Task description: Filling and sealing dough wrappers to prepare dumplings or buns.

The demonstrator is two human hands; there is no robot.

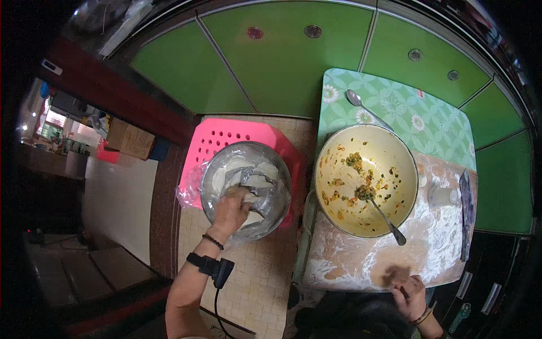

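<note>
My left hand (pixel 232 212) reaches down into a round metal bowl (pixel 283 166) lined with clear plastic, among several pale folded dumplings (pixel 259 181). Its fingertips are partly hidden, so whether they grip a dumpling is unclear. My right hand (pixel 410 297) hovers near the front edge of the floured wooden board (pixel 338 258), with its fingers curled; no object shows in it. Between the hands and farther back stands a cream enamel basin (pixel 381 144) holding scraps of chopped vegetable filling (pixel 355 162) and a metal spoon (pixel 387 222).
The metal bowl rests on a pink plastic stool (pixel 211 131). On the table's green patterned top (pixel 436 110) lies another spoon (pixel 372 112). A small glass jar (pixel 443 196) and a dark knife-like object (pixel 465 216) lie at the board's right. Green cabinets (pixel 279 72) stand behind.
</note>
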